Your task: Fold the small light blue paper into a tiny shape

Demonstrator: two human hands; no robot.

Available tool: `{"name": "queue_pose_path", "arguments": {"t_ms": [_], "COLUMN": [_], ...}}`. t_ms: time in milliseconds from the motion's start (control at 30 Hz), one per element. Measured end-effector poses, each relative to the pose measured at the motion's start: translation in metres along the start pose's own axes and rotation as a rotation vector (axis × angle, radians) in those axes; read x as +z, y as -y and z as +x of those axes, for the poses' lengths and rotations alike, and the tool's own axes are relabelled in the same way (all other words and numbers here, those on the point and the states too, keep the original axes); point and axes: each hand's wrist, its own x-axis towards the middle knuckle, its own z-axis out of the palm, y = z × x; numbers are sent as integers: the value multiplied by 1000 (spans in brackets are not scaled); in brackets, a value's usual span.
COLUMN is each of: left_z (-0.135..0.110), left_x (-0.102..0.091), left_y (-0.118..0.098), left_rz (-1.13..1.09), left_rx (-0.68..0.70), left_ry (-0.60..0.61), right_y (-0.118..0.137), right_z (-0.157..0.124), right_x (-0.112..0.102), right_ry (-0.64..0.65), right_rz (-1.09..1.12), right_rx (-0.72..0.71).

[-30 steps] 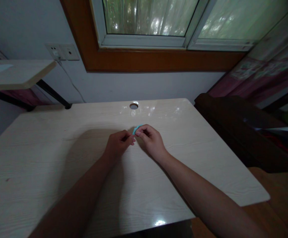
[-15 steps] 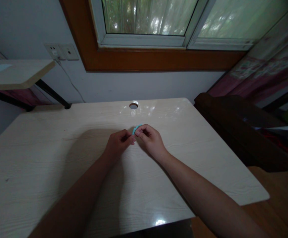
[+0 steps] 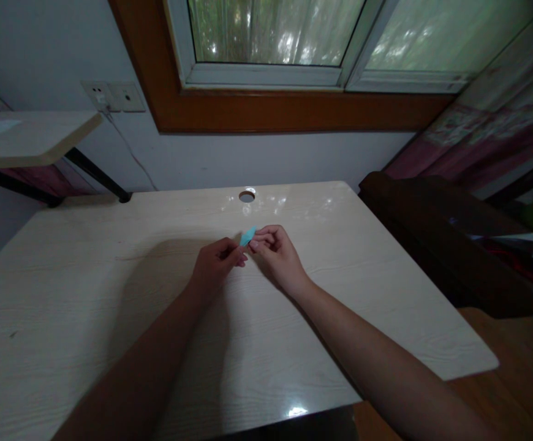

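Observation:
A small turquoise piece, which looks like folded paper (image 3: pixel 248 236), is held up between my fingertips over the middle of the desk (image 3: pixel 377 331). My left hand (image 3: pixel 218 260) pinches its lower left end between thumb and forefinger. At its right side is my right hand (image 3: pixel 278 252), thumb and fingertips closed on the near edge with the other fingers curled. Fingers cover part of the piece, so its full shape is hidden.
A round cable hole (image 3: pixel 247 196) is near the desk's back edge. On the left stands a raised shelf (image 3: pixel 41 135) on black legs. A white cord (image 3: pixel 131 150) hangs from the wall socket (image 3: pixel 113 97). Dark wooden furniture (image 3: pixel 432 239) stands right of the desk.
The turquoise piece has turned, showing a broader face instead of a thin curved strip. My left hand has shifted slightly left, and the right hand's fingers have opened out a little.

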Motion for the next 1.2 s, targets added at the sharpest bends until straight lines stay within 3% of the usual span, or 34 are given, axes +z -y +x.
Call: {"name": "queue_pose_path", "arguments": {"t_ms": [267, 600, 933, 1200], "left_z": [0, 0, 0, 0], "left_x": [0, 3, 0, 1], "left_y": [8, -2, 9, 3], "left_rz": [60, 62, -12, -10], "left_rx": [20, -9, 3, -18], "left_ry": [40, 52, 100, 100], "right_y": [-2, 2, 2, 7], "right_z": [1, 0, 1, -1], "right_x": [0, 2, 1, 4], "right_ry": [30, -17, -11, -22], "right_rz": [94, 63, 104, 64], "right_rx": [73, 75, 62, 54]}}
